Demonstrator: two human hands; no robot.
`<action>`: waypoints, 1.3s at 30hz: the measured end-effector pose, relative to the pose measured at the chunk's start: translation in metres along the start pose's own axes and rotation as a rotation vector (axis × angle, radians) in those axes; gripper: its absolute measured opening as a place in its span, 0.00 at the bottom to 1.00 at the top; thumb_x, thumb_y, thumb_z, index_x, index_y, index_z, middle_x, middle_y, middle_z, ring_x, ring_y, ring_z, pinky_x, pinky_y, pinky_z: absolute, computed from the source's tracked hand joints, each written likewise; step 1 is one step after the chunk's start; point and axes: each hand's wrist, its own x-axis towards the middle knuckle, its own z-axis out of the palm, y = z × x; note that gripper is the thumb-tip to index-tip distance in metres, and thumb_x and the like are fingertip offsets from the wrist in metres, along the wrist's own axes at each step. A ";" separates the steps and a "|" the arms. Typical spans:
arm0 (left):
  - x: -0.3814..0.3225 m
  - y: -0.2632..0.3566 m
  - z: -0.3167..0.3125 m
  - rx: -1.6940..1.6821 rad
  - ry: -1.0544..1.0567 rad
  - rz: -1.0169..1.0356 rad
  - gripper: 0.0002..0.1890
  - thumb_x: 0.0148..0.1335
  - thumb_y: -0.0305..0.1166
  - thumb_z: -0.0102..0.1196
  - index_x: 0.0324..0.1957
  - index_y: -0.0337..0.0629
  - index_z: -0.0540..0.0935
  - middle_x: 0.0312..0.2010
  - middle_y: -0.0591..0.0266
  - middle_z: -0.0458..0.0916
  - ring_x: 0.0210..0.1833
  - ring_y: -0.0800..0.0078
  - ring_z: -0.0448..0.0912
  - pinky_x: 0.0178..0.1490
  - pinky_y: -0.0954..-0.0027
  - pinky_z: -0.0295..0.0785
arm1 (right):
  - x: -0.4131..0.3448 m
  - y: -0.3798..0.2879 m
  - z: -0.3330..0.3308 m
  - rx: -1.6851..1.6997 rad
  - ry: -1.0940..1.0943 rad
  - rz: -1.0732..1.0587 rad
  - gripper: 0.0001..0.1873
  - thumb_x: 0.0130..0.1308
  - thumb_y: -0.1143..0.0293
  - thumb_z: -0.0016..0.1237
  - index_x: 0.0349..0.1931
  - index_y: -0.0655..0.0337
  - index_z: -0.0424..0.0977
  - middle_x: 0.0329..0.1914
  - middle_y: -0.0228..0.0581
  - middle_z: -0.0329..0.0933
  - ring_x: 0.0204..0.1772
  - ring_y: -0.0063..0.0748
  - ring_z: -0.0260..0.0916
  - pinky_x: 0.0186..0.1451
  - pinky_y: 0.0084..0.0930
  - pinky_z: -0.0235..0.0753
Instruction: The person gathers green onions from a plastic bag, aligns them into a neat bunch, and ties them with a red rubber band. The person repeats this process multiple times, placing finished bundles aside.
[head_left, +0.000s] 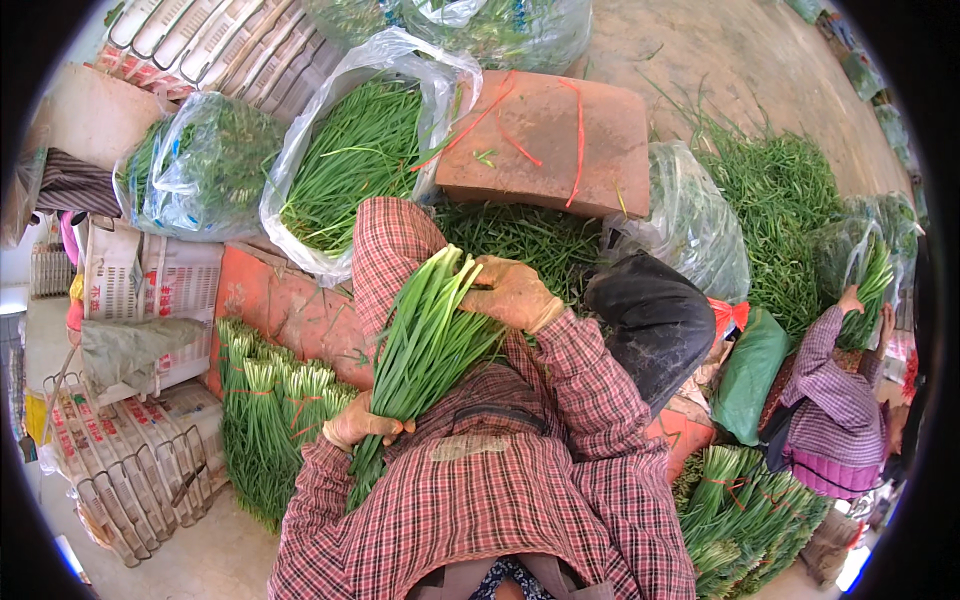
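A loose bunch of garlic chives (431, 337) lies slantwise across my lap, its pale stem ends pointing away from me. My left hand (358, 424), in a tan glove, grips the bunch around its leafy lower part. At the stem ends, my gloved right hand (510, 292) pinches some of the pale stalks between thumb and fingers. Several tied chive bundles (262, 382) stand close together to my left, bound with red ties. Just ahead, a clear plastic bag (274, 202) stands open, with loose chives (360, 157) inside.
A reddish block (544, 142) with red ties (577, 142) on top stands ahead. Leaf trimmings (772, 217) are heaped at right. More tied chive bundles (735, 510) lie at lower right. Plastic crates (142, 450) are stacked left. A co-worker (832, 397) holds chives at far right.
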 end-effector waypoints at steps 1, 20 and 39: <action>-0.001 0.001 0.003 -0.019 0.012 0.004 0.26 0.53 0.35 0.71 0.54 0.36 0.82 0.39 0.56 0.88 0.26 0.73 0.78 0.30 0.71 0.76 | 0.001 0.005 0.004 -0.019 0.098 0.011 0.21 0.64 0.50 0.57 0.50 0.52 0.84 0.52 0.44 0.84 0.52 0.50 0.82 0.58 0.40 0.79; 0.024 -0.097 -0.068 -0.505 -0.526 0.144 0.16 0.73 0.37 0.60 0.54 0.35 0.80 0.43 0.64 0.81 0.22 0.78 0.67 0.25 0.69 0.65 | -0.039 0.079 -0.067 -0.056 0.248 0.411 0.38 0.71 0.44 0.54 0.74 0.57 0.66 0.73 0.49 0.72 0.74 0.45 0.70 0.74 0.36 0.69; 0.016 -0.098 -0.051 -0.613 -0.461 0.235 0.19 0.67 0.34 0.66 0.52 0.29 0.80 0.39 0.54 0.86 0.21 0.76 0.73 0.22 0.71 0.67 | -0.013 -0.017 -0.027 0.056 0.056 0.020 0.36 0.66 0.42 0.58 0.69 0.51 0.72 0.49 0.38 0.83 0.54 0.39 0.82 0.57 0.32 0.79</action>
